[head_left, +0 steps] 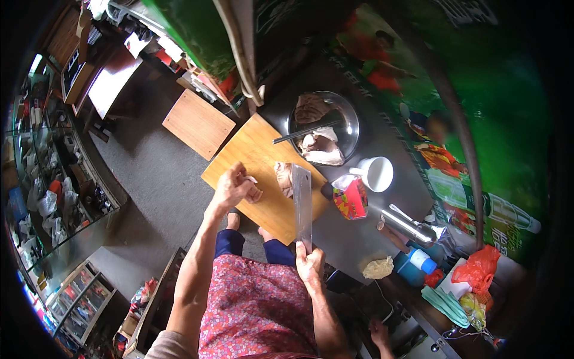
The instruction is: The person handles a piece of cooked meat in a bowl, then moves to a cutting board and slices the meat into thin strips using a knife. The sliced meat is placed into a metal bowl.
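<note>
My right hand (pixel 310 264) is closed round the handle of a cleaver (pixel 303 209). Its broad steel blade points away from me over the right part of a wooden cutting board (pixel 236 157). A pale brown chunk of meat (pixel 283 178) lies on the board against the blade's left side. Left of that, my left hand (pixel 232 186) has its fingers curled round a smaller piece of meat (pixel 254 192), just above or on the board; I cannot tell which. Beyond the board, a metal bowl (pixel 354 139) holds larger pieces of meat, with dark chopsticks (pixel 305 131) lying across it.
Right of the board are a white mug (pixel 379 174), a red packet (pixel 354 200) and a shiny steel cylinder (pixel 412 226). A blue container (pixel 411 267) and red plastic bag (pixel 478 266) lie further right. A wooden stool (pixel 198 124) stands beyond the board's left corner.
</note>
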Demonstrator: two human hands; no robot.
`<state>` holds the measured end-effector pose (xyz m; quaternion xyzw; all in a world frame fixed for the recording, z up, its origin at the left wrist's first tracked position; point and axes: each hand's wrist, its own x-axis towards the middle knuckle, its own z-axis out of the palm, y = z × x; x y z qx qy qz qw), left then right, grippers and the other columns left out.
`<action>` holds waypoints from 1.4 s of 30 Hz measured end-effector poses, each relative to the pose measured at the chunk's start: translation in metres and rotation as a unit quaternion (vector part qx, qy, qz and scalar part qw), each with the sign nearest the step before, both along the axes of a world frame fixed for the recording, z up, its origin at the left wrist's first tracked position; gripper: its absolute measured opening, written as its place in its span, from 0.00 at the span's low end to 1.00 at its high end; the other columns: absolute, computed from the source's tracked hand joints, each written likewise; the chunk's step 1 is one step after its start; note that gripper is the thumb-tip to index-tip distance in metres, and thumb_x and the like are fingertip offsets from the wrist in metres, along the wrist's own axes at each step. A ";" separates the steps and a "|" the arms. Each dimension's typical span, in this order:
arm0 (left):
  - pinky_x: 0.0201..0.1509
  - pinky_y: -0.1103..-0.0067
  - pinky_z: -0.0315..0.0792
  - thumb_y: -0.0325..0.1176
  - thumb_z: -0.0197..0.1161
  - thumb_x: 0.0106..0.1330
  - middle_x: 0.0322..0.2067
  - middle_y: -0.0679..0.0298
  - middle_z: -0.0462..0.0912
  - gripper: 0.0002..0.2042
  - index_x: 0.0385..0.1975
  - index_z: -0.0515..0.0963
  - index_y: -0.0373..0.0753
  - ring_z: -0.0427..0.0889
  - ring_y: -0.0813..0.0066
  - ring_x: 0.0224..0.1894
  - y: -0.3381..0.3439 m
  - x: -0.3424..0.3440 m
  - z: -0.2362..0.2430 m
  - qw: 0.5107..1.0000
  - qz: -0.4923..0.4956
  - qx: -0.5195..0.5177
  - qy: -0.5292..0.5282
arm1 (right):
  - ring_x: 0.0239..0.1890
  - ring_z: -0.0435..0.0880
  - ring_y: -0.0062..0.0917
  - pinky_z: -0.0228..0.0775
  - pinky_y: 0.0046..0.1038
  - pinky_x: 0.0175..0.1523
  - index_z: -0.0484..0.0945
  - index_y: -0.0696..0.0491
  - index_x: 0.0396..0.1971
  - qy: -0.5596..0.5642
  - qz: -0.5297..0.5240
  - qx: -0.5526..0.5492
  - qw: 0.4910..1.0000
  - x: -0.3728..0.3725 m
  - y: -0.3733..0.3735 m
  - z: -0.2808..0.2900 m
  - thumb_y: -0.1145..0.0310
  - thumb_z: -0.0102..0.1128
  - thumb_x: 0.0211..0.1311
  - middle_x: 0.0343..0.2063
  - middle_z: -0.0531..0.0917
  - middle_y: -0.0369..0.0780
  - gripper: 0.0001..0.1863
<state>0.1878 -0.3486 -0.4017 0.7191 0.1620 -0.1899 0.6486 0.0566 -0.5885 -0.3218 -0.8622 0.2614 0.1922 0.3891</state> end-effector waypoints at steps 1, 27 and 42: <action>0.32 0.78 0.73 0.30 0.63 0.60 0.24 0.67 0.77 0.08 0.31 0.69 0.37 0.77 0.77 0.27 -0.001 0.002 0.002 0.998 0.033 -0.051 0.022 | 0.25 0.83 0.38 0.73 0.37 0.34 0.80 0.64 0.29 -0.015 0.003 -0.004 1.000 -0.003 -0.003 -0.005 0.63 0.62 0.63 0.22 0.83 0.51 0.16; 0.35 0.72 0.73 0.24 0.66 0.55 0.32 0.57 0.75 0.07 0.32 0.76 0.36 0.77 0.62 0.32 -0.088 0.060 0.023 0.924 0.051 0.301 -0.231 | 0.23 0.82 0.40 0.72 0.36 0.31 0.80 0.63 0.27 -0.025 -0.041 0.042 0.998 -0.019 -0.023 -0.016 0.63 0.57 0.65 0.20 0.81 0.50 0.16; 0.42 0.64 0.76 0.23 0.65 0.49 0.35 0.53 0.78 0.15 0.39 0.73 0.35 0.80 0.54 0.39 -0.107 -0.009 -0.016 0.979 0.062 0.163 -0.103 | 0.26 0.83 0.47 0.72 0.39 0.32 0.80 0.60 0.27 0.010 0.016 -0.001 1.000 0.002 -0.030 0.009 0.62 0.57 0.64 0.21 0.81 0.53 0.15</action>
